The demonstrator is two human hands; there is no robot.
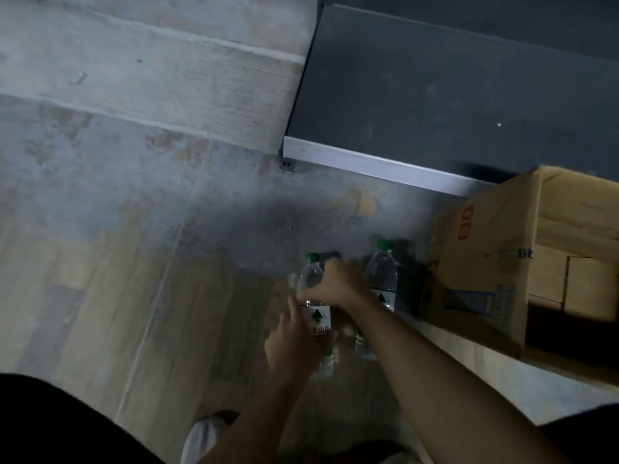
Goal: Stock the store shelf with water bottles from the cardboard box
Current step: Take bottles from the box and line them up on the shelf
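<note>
1. Dim room, worn wood-plank floor (117, 262). Everything sits at floor level and the camera looks steeply down.
2. Store shelf (435, 95): dark, bare deck with a pale front lip, top right. No bottles on it, so stocking looks barely started.
3. Cardboard box (485, 279): open, just in front of the shelf's lip at right. Inside I can only see card dividers; any stock is hidden.
4. Bottles are out of the box, standing on the floor between the person and the shelf, probably staged so several go up in one trip.
5. Left bottle (315, 296): green cap, upright, both hands on it.
6. Right bottle (382, 276): green cap, upright, near the box corner, partly behind the right forearm, seemingly untouched.
7. A third bottle (326, 361) shows below the left hand; blurred, so its pose is unclear.
8. Right hand (335, 279): grip closed over the left bottle's shoulder from the right, likely steadying it.
9. Left hand (294, 343): grip wrapped around the same bottle's labelled body from the near side, likely to take the weight.
10. Risk: the bottles stand close together, so a careless lift could topple a neighbour.
</note>
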